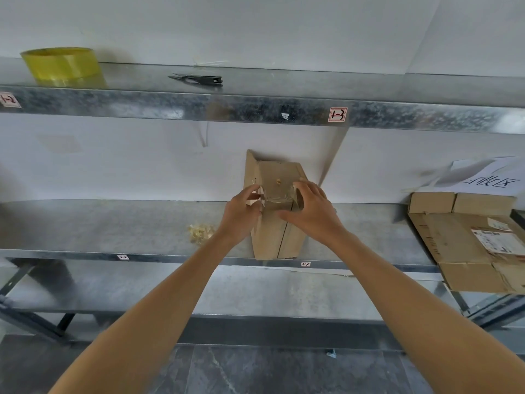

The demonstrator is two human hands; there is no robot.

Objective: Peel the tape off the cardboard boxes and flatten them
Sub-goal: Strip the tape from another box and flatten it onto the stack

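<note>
A small brown cardboard box [274, 234] stands on the middle metal shelf [113, 223], its upper flaps partly raised. Clear tape [277, 196] crosses its upper part, wrinkled and partly lifted. My left hand [241, 214] holds the box's left edge, its fingers curled round the flap beside the tape. My right hand [311, 209] is on the right side, fingers curled over the box and thumb on its front.
Flattened cardboard boxes [468, 245] lie stacked at the shelf's right end under a paper sign [488, 177]. A ball of peeled tape [200, 233] lies left of the box. On the upper shelf sit a yellow tape roll [61, 65] and black scissors [199, 79].
</note>
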